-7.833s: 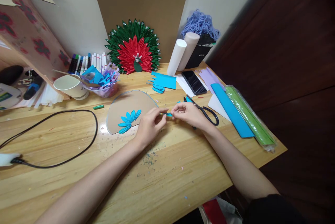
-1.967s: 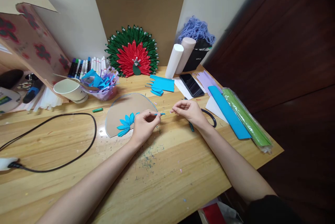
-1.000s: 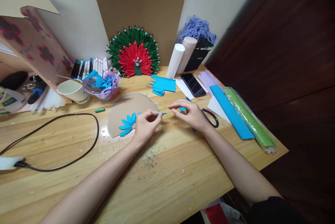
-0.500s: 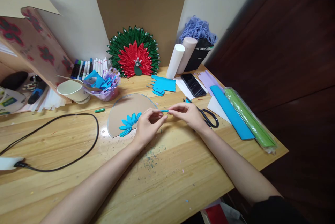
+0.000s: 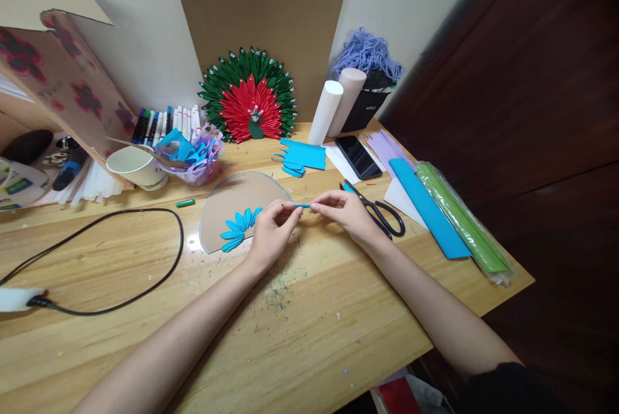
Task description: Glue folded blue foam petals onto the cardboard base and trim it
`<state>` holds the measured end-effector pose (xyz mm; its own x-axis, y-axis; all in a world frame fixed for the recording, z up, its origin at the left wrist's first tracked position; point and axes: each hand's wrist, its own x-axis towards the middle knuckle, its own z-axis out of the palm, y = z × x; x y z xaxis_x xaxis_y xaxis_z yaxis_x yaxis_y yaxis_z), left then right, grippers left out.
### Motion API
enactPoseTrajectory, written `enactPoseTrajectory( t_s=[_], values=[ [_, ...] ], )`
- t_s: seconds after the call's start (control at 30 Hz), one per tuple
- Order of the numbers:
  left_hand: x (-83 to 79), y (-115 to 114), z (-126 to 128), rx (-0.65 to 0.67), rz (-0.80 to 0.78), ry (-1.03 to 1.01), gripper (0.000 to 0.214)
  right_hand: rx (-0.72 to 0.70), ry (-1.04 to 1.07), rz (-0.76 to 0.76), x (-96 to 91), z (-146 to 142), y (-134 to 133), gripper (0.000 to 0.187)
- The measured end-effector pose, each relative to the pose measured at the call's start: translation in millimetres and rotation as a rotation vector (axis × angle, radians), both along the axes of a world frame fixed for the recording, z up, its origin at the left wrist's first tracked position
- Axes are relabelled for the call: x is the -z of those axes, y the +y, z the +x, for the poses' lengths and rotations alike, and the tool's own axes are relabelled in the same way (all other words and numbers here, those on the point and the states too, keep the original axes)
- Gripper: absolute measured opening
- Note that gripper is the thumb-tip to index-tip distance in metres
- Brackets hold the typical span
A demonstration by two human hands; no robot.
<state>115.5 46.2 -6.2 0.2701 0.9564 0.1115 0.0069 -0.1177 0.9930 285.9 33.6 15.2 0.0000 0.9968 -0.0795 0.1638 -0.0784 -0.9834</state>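
You had the thumb and fingers of your left hand pinched together on one end of a narrow blue paper strip, and those of your right hand pinched on its other end; the strip ran nearly level between your fingertips, over the wooden table, just beside the right edge of the semicircular cardboard; whether it was rolled or folded was too small to tell; on that cardboard, near its straight edge, blue paper petals fanned out, close to your left hand; the black-handled scissors lay just beside your right hand, their blades pointing away from you; farther back lay a fringed blue paper sheet, and to its right a smartphone; near the wall stood a red and green peacock craft, with a brown board behind it.
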Motion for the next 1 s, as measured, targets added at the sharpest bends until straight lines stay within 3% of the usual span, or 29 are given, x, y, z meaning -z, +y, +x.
enactPoseTrajectory(
  t_s=[0.13,0.37,0.6,0.83,1.0],
  values=[
    [-1.1,0.6,0.4,-0.015,0.012,0.024,0.018,0.007,-0.04,0.047,-0.5,-2.9,-1.6,0.025],
    [-3.7,-0.7,1.8,-0.031,0.031,0.087,0.018,-0.023,-0.4,0.364,-14.7,-6.2,-11.1,0.012],
    [-3.3,-1.0,1.9,-0.023,0.023,0.081,0.015,-0.083,-0.625,0.544,-14.6,-3.8,-11.9,0.013],
    [-3.6,-1.4,2.7,-0.01,0.019,0.09,0.012,-0.141,-0.715,0.65,-11.1,-3.9,-12.0,0.012],
    [-4.3,-1.5,2.6,0.001,0.008,0.116,0.01,-0.112,-0.707,0.615,-11.0,-6.6,-12.9,0.01]
  ],
)
